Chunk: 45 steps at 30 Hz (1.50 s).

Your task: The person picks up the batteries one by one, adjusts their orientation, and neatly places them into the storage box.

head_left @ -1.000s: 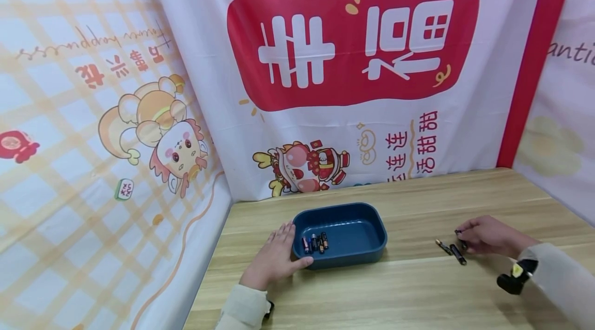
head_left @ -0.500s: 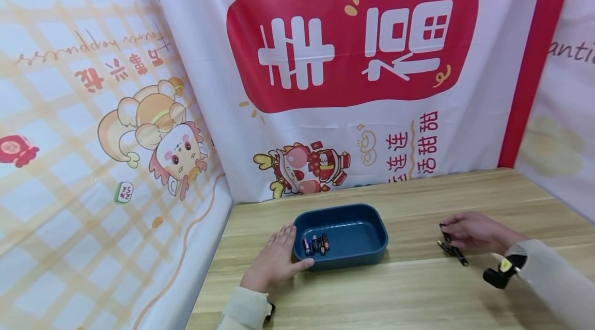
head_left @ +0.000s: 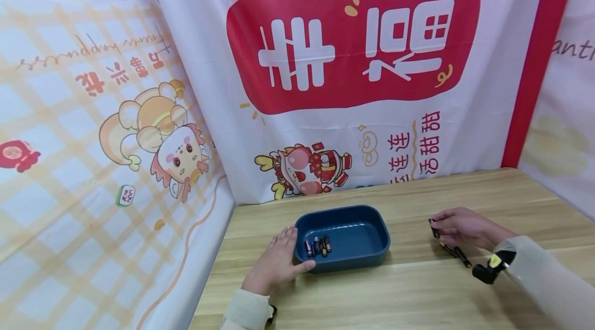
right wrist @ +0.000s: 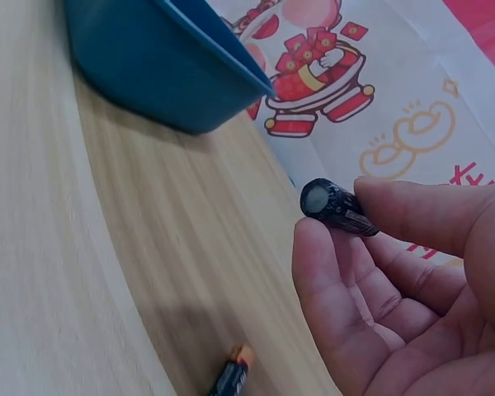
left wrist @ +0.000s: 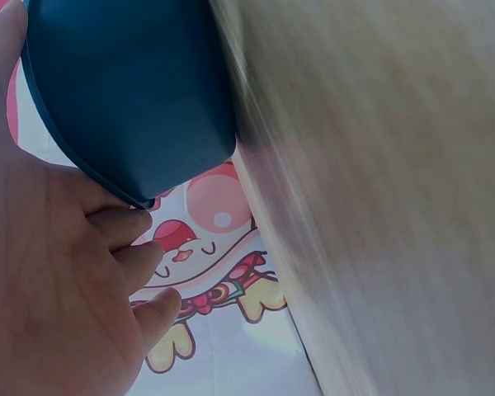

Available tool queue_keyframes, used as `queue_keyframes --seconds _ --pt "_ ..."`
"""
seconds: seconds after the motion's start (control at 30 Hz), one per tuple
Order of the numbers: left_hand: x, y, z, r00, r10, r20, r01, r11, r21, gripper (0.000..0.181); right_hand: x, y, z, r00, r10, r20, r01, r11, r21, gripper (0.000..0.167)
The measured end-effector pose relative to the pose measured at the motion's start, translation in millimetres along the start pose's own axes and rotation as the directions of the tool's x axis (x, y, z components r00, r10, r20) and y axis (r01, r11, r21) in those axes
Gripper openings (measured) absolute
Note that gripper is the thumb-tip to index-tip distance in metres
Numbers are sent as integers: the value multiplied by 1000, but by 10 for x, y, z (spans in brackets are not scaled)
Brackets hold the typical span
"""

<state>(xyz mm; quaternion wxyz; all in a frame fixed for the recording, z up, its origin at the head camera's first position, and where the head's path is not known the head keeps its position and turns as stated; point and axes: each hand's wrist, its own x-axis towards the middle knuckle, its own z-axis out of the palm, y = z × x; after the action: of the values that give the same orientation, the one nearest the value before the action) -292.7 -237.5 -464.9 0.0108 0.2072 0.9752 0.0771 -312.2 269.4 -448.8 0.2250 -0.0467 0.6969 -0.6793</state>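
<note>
A dark blue, rounded rectangular bin (head_left: 343, 265) stands on the table. Several batteries (head_left: 318, 246) lie together inside its left end. Against the bin's left side rests my left hand (head_left: 274, 263), fingers extended along the wall and thumb near the front rim. My right hand (head_left: 461, 229), off to the bin's right, pinches a black battery (right wrist: 343, 208) between thumb and fingertips, raised above the table in the right wrist view. Below that hand lie more batteries (head_left: 462, 257) on the wood, partly covered by it in the head view; one with a copper-coloured end (right wrist: 233, 373) shows in the right wrist view.
The wood-grain table (head_left: 372, 299) meets a white printed cloth (head_left: 372, 139) behind it. Another printed cloth (head_left: 116, 154) hangs along the left side. A black device (head_left: 494, 266) sits on the right wrist.
My right hand has lifted a battery off the group on the table and moved left with it towards the bin. My left hand keeps its place at the bin.
</note>
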Motion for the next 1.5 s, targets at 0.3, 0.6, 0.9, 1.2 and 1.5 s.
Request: queue_keyframes --seconds 0.3,0.6,0.9,1.2,1.5 --pt "-18 -2 10 1000 12 -13 -12 1000 9 107 121 19 148 1000 -11 -19 12 998 56 33" --pt "-22 -28 41 1000 17 -18 -17 1000 17 107 242 3 283 999 -31 9 31 996 83 40" --pt "26 10 3 1000 13 -20 -12 1000 25 106 341 -175 374 999 0 -35 3 997 78 34" --pt "10 -4 40 1000 24 -17 -24 1000 16 106 472 -246 534 1000 -17 -20 18 996 84 38" --pt "-9 -8 17 1000 9 -5 -9 1000 12 106 645 -340 713 1000 -4 -27 7 995 97 35"
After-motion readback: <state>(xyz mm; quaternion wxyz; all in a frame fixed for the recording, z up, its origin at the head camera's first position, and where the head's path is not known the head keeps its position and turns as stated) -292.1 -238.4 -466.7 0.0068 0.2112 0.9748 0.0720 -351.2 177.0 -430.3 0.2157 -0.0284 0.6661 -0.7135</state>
